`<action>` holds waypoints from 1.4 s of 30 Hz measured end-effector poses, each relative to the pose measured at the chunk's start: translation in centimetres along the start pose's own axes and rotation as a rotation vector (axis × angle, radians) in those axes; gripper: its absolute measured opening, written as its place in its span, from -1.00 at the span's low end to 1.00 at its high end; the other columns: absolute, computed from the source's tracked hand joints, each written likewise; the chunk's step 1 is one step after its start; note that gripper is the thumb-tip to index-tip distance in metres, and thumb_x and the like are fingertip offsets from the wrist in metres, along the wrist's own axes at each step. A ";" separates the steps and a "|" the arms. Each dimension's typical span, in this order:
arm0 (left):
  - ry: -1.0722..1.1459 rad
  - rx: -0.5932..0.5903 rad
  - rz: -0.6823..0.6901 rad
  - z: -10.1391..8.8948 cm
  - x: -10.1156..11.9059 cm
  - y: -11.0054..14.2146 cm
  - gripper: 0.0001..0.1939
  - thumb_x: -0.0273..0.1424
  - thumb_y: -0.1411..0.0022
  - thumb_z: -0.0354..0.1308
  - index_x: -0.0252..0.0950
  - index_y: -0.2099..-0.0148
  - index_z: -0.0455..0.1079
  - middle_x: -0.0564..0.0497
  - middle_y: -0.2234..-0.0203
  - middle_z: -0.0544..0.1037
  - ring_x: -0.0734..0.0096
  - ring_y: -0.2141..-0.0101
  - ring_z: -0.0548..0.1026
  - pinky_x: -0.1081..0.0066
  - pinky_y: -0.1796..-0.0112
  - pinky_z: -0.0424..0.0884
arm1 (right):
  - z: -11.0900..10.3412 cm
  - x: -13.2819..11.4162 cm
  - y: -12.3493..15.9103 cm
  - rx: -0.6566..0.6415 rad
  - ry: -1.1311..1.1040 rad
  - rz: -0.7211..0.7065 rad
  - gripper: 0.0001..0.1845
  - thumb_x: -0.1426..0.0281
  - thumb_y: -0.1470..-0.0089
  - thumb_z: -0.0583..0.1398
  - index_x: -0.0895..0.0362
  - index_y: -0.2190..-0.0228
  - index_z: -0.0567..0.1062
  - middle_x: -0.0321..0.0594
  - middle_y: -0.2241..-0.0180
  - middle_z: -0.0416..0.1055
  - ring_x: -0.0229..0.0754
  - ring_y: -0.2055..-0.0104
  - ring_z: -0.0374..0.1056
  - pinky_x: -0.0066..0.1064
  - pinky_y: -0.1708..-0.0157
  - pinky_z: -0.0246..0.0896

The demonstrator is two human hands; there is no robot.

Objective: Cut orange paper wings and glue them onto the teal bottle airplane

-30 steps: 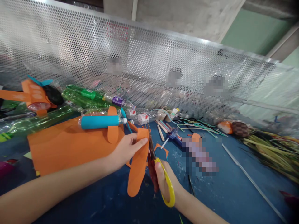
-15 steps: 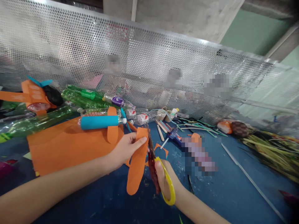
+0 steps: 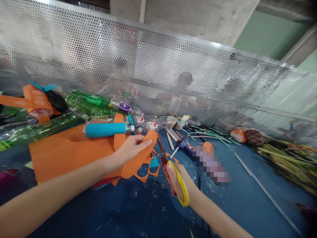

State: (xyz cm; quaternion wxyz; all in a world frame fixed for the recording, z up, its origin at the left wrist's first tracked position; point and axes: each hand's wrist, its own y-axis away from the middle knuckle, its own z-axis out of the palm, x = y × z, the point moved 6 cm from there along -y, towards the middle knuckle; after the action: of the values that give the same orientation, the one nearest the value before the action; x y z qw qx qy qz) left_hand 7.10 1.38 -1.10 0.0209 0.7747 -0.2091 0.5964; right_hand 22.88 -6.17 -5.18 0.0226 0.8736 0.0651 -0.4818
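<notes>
Pinching a long, round-ended orange paper-like strip (image 3: 135, 159) in the left hand (image 3: 131, 147), with grip closed near the upper end, probably to steady the edge beside yellow-and-red-handled metal scissors (image 3: 163, 152), wrapped in the right hand's (image 3: 180, 177) curled fingers above the blue worktop (image 3: 138, 211).

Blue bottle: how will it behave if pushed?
The blue bottle would likely tend to roll, lying on its round side; the orange strip jutting out either side might check that. Its clear plastic neck suggests it's light.
</notes>
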 end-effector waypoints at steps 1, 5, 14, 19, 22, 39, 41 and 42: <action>-0.015 -0.001 0.010 -0.1 0.0 -0.1 -0.66 -0.19 -0.13 0.11 -0.29 0.57 0.32 0.07 0.70 0.25 0.52 0.65 0.16 0.45 0.64 -0.02 | 0.0 -0.1 0.0 0.007 0.005 0.004 -0.48 -0.06 -0.13 -0.14 0.08 0.60 0.11 -0.49 0.78 0.03 -0.41 0.84 0.04 -0.58 0.85 -0.05; -0.073 -0.048 0.070 -0.8 0.0 -0.9 -0.71 -0.19 -0.13 0.11 -0.28 0.49 0.41 0.05 0.66 0.35 0.48 0.63 0.26 0.46 0.61 0.05 | -0.4 -0.7 0.0 0.019 0.033 0.030 -0.45 -0.10 -0.10 -0.15 0.07 0.63 0.06 -0.49 0.78 -0.02 -0.41 0.84 0.02 -0.57 0.86 -0.12; -0.313 0.151 0.300 -2.7 1.0 -0.9 -0.65 -0.39 0.04 0.23 -0.23 0.13 0.37 -0.01 0.38 0.45 0.27 0.33 0.37 0.39 0.32 0.21 | -0.7 -0.4 -0.3 -0.010 0.061 0.068 -0.44 -0.11 -0.06 -0.08 0.09 0.64 0.12 -0.47 0.77 0.00 -0.43 0.81 -0.02 -0.56 0.85 -0.18; -0.483 0.003 0.362 1.2 2.1 1.5 -0.66 -0.25 -0.23 -0.01 -0.26 0.55 0.22 0.10 0.68 0.26 0.47 0.59 0.22 0.43 0.49 0.12 | -0.7 0.3 -0.4 0.006 0.050 0.097 -0.45 -0.12 -0.06 -0.09 0.07 0.62 0.11 -0.49 0.77 -0.01 -0.39 0.83 0.04 -0.55 0.86 -0.10; -0.240 -0.277 0.109 4.0 0.3 2.6 -0.61 -0.11 -0.22 -0.04 -0.26 0.51 0.21 0.12 0.73 0.26 0.49 0.67 0.26 0.48 0.59 0.12 | -0.6 0.5 -0.3 0.004 -0.016 0.049 -0.46 -0.11 -0.08 -0.11 0.08 0.58 0.15 -0.48 0.77 0.04 -0.37 0.84 0.05 -0.54 0.87 -0.06; 0.515 0.191 0.022 0.9 0.4 2.1 -0.64 -0.15 -0.21 0.03 -0.28 0.53 0.22 0.11 0.60 0.24 0.47 0.52 0.28 0.42 0.36 0.28 | 1.2 -1.3 1.4 -0.068 -0.083 -0.161 -0.41 -0.13 -0.09 -0.18 0.09 0.59 0.19 -0.38 0.74 0.14 -0.33 0.74 0.14 -0.50 0.71 0.06; 0.443 0.197 0.024 1.0 0.3 2.1 -0.60 -0.15 -0.22 0.01 -0.28 0.57 0.21 0.10 0.62 0.26 0.46 0.52 0.28 0.42 0.35 0.27 | 1.1 -1.5 1.4 -0.066 -0.020 -0.227 -0.40 -0.10 -0.12 -0.21 0.10 0.56 0.23 -0.27 0.63 0.27 -0.27 0.61 0.23 -0.46 0.60 0.13; 0.418 0.193 0.016 1.0 0.2 2.2 -0.59 -0.15 -0.22 0.00 -0.28 0.59 0.21 0.10 0.63 0.27 0.46 0.52 0.28 0.42 0.34 0.27 | 1.1 -1.8 1.5 -0.063 0.007 -0.260 -0.40 -0.09 -0.13 -0.23 0.10 0.55 0.24 -0.23 0.57 0.30 -0.25 0.55 0.26 -0.44 0.55 0.15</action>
State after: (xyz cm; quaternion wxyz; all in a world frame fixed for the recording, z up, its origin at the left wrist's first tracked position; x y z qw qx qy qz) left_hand 7.34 -0.94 -1.65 -0.0150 0.6311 -0.1482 0.7613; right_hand 21.22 -7.92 -4.25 -0.0131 0.8584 0.1930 -0.4751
